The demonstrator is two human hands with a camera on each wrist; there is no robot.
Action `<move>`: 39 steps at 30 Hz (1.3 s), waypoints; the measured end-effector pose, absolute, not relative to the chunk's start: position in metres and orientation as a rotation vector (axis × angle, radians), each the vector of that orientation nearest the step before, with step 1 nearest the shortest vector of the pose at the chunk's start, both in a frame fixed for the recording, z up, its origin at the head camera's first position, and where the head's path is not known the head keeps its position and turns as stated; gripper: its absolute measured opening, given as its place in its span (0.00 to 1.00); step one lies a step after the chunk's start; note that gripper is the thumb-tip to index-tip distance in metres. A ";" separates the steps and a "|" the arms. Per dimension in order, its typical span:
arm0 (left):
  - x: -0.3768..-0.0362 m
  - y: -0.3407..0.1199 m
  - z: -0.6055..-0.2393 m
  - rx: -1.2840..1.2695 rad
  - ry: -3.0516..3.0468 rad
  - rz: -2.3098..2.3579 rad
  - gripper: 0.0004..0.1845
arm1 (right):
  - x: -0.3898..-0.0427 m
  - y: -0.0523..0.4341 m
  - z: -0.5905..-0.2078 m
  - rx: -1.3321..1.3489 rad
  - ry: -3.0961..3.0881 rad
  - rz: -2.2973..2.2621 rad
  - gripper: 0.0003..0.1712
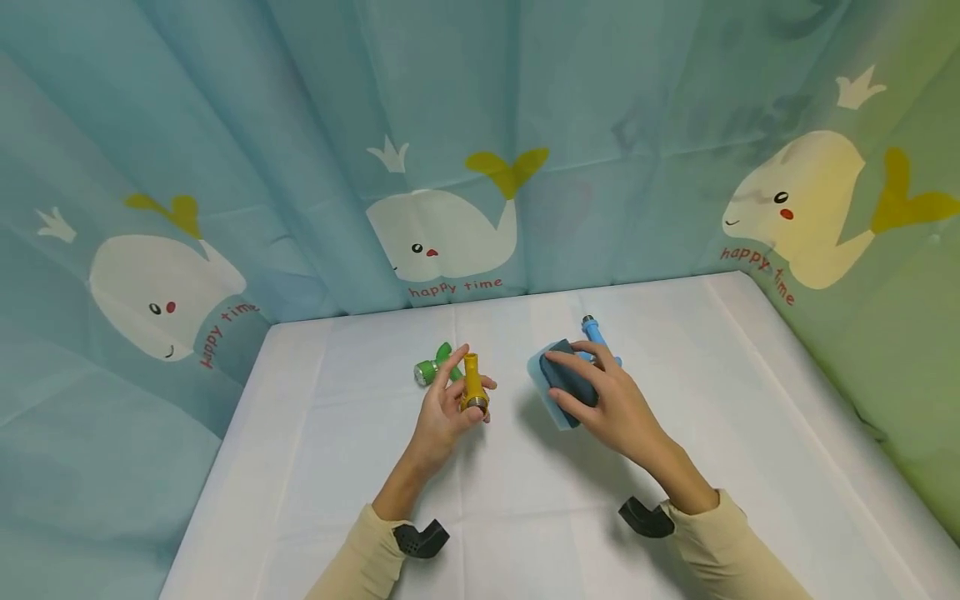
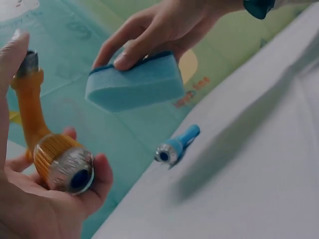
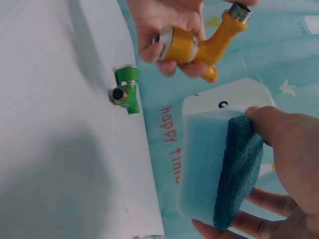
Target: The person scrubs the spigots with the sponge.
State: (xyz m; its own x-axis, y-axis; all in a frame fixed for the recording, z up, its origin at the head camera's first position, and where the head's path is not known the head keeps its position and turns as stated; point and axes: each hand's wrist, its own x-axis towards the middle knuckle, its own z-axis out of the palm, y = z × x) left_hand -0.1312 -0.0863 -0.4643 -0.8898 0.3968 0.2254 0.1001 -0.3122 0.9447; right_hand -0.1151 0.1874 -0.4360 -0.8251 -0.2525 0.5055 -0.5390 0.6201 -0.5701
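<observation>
My left hand [image 1: 441, 421] holds a yellow tap [image 1: 473, 379], raised over the white table. The left wrist view shows the tap's ribbed knob [image 2: 52, 154] with a silvery end resting in the curled fingers, and its metal threaded end pointing up. My right hand [image 1: 622, 412] grips a sponge [image 1: 573, 383] between thumb and fingers, held in the air to the right of the tap. One side of the sponge is light blue foam [image 3: 202, 164]; the other is a dark blue scouring pad [image 3: 239, 169]. Sponge and tap are apart.
A green tap [image 1: 427, 371] lies on the table [image 1: 360, 467] just beyond my left hand. Behind my right hand lies a blue tap [image 1: 592, 329], partly hidden in the head view. A curtain [image 1: 600, 167] with printed whales hangs around the table's far side.
</observation>
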 end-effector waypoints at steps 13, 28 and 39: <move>-0.131 -0.085 -0.464 0.526 1.737 2.228 0.42 | -0.113 0.197 -0.436 0.588 -2.453 1.063 0.30; -0.129 -0.082 -0.465 0.379 1.795 2.193 0.33 | -0.110 0.201 -0.433 0.591 -2.427 1.077 0.30; -0.131 -0.085 -0.464 0.237 1.597 2.327 0.36 | -0.109 0.203 -0.437 0.582 -2.436 1.072 0.30</move>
State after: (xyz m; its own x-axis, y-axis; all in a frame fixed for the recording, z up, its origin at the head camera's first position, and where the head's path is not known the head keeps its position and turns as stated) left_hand -0.1312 -0.0852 -0.4636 -0.9391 0.3417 -0.0375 -0.1579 -0.3318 0.9301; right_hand -0.1092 0.2028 -0.4370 -0.8267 -0.2062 0.5235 -0.5253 0.6164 -0.5866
